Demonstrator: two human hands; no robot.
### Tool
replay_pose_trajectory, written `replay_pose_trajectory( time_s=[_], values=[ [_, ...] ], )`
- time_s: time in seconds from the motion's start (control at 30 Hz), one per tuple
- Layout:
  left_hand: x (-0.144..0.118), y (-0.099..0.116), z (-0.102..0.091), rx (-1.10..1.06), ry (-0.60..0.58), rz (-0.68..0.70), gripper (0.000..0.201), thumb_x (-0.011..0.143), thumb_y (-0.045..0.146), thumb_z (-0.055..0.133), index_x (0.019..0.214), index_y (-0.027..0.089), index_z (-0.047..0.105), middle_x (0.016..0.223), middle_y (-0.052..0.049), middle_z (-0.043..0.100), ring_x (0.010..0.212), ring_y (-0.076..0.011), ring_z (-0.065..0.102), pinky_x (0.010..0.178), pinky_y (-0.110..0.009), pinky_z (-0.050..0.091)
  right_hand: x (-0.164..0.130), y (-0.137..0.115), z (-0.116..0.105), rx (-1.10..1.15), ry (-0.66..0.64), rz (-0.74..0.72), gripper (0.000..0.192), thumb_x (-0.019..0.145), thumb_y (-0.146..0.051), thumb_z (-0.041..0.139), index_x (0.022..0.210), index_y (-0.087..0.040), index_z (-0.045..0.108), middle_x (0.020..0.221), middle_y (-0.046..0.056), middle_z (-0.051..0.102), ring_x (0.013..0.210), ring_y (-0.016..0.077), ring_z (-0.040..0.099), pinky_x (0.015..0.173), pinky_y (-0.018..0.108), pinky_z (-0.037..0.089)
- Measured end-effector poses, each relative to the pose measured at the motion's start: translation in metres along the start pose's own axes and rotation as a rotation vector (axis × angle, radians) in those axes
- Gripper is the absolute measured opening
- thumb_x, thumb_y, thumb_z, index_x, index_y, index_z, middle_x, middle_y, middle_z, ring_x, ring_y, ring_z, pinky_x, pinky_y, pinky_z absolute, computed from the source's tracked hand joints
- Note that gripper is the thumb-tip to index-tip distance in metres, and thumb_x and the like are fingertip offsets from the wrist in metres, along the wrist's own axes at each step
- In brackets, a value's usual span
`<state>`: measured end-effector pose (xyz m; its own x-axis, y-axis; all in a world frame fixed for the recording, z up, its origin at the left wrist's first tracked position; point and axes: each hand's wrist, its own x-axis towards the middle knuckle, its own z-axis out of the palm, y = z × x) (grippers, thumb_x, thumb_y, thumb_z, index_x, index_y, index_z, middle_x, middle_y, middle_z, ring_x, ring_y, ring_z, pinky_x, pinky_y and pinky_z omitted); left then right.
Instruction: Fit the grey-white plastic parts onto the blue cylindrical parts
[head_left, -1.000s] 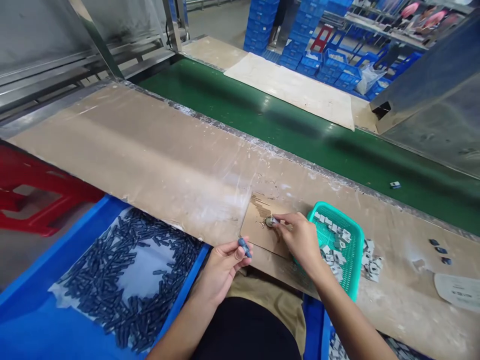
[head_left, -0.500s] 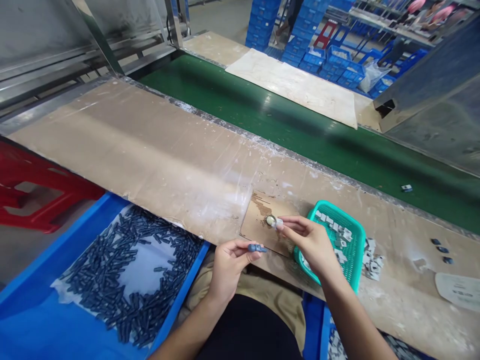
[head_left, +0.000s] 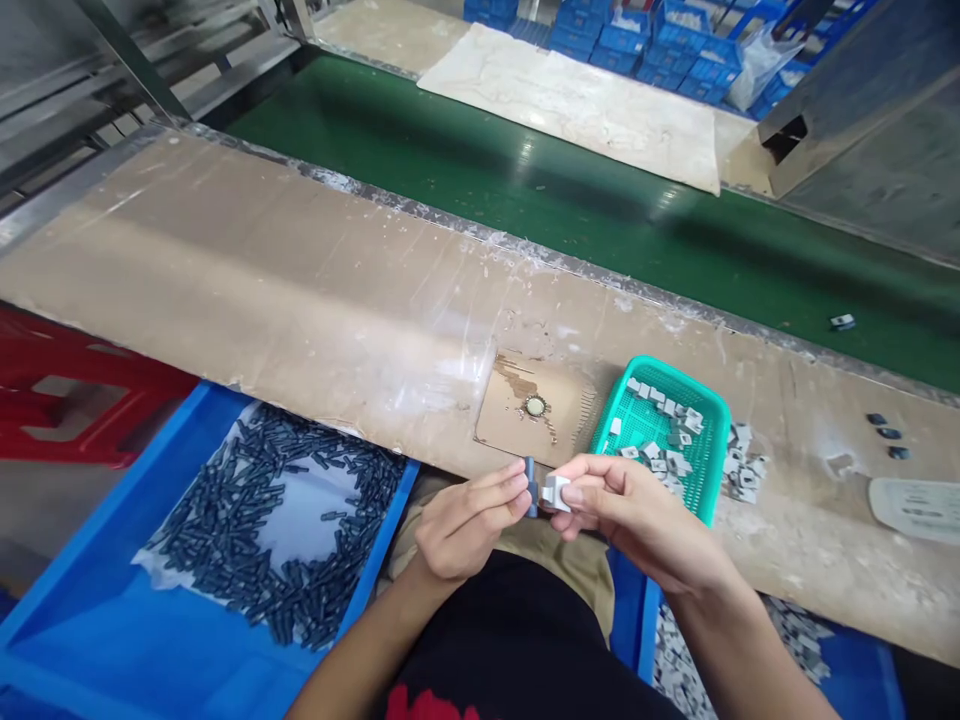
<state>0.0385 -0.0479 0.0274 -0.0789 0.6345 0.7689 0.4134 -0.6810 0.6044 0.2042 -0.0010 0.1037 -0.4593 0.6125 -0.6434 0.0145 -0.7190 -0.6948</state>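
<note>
The hands meet just below the near edge of the table: the left hand (head_left: 465,520) pinches a small dark blue piece (head_left: 531,487) upright at its fingertips, and the right hand (head_left: 637,515) grips a small white piece (head_left: 556,492) pressed against it, so the two parts touch face to face. Each supply lies on its own side for short reaches, the blue bin (head_left: 90,620) of dark pieces at left and the green basket (head_left: 712,420) of white ones at right. A small round fitting (head_left: 535,406) sits on a cardboard patch (head_left: 502,420) straight ahead.
</note>
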Motion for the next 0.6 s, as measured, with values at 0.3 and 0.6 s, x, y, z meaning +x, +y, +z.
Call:
replay_pose_trajectory(
  time_s=[0.3,0.6],
  values=[
    [-0.008,0.003,0.005,0.037,-0.053,-0.023,0.045,0.074,0.002,0.062,0.114,0.021,0.055,0.103,-0.003,0.064,0.093,-0.0234,0.061,0.075,-0.033,0.058,0.0,0.007,-0.005,-0.027,0.053,-0.028,0.022,0.066,-0.03,0.073,0.077,-0.013,0.065,0.066,0.004,0.066,0.06,0.0129,0.062,0.061,0.025,0.05],
    [0.034,-0.002,-0.016,0.033,-0.417,0.247,0.036,0.077,0.001,0.057,0.113,0.005,0.052,0.104,-0.014,0.062,0.107,-0.0229,0.052,0.085,-0.03,0.053,-0.004,-0.001,-0.008,-0.069,0.119,-0.03,0.025,0.063,-0.031,0.074,0.077,-0.013,0.064,0.067,0.005,0.067,0.06,0.0142,0.063,0.062,0.027,0.052]
  ],
)
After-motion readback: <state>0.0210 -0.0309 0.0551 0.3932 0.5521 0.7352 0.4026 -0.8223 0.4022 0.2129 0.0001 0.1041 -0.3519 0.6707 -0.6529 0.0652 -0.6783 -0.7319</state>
